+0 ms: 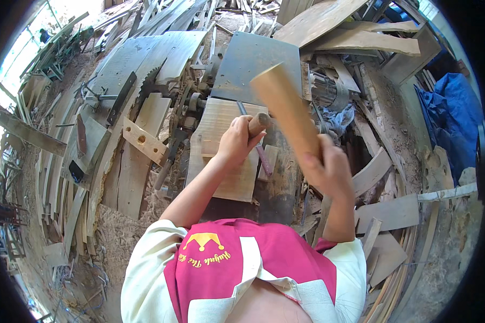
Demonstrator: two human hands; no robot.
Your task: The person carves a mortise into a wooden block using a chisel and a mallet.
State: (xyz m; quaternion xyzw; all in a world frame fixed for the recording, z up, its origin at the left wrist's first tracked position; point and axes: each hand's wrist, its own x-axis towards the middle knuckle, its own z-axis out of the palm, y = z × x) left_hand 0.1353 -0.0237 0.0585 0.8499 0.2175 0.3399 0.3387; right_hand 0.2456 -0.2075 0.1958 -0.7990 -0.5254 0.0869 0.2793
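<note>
My left hand (pixel 236 141) is closed around a short round wooden handle (pixel 258 123), upright above a pale board (pixel 226 183) on the workbench. My right hand (pixel 322 167) grips a thick wooden club (pixel 283 107), blurred, raised with its far end above and to the right of the handle. A thin dark rod (pixel 242 107) shows just behind my left hand, and a narrow purplish bar (pixel 265 161) lies at an angle beside a small wooden block (pixel 271 154); whether either joins the handle I cannot tell.
A dark metal plate (pixel 256 64) is behind the board. Left are a toothed blade (pixel 148 81), a strip with holes (pixel 141 140) and stacked planks (pixel 64 194). Right are a motor (pixel 328 89), offcuts (pixel 388 215) and a blue tarp (pixel 444 118). Loose wood covers the back.
</note>
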